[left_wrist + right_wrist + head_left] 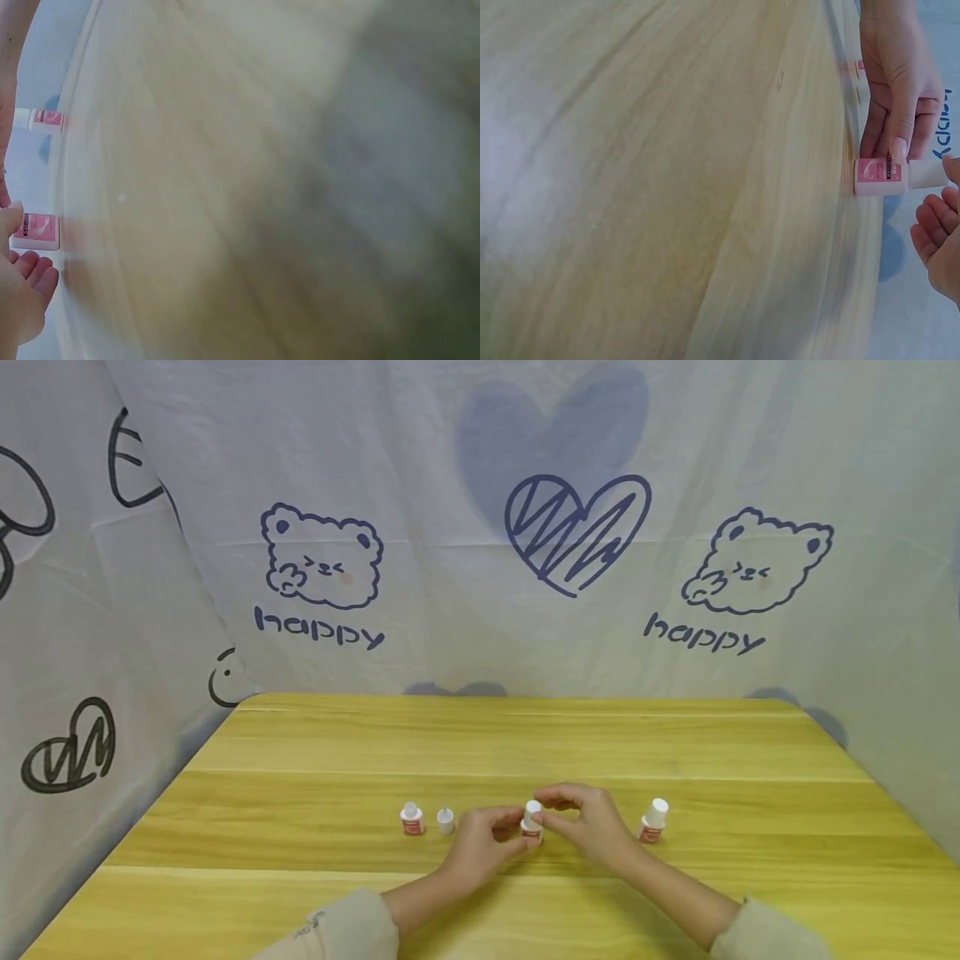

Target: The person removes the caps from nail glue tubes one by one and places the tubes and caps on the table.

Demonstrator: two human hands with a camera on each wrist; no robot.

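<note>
Standing mid-table, a small white bottle with a pink label (531, 837) is between my two hands. My left hand (477, 847) grips the bottle's body from the left, its thumb against the label in the right wrist view. From the right, my right hand (592, 827) pinches the white cap (533, 808) on top with thumb and fingertips. In the right wrist view the pink label (877, 170) faces the camera, and the cap (928, 174) reaches toward the right hand's fingers (934, 221).
To the left stand a second bottle (412, 821), its white nozzle showing, and a loose white cap (446, 821) with a thin stem pointing up. A third, capped bottle (655, 821) is right of my right hand. Printed white cloth (450, 568) hangs behind the wooden table (337, 743).
</note>
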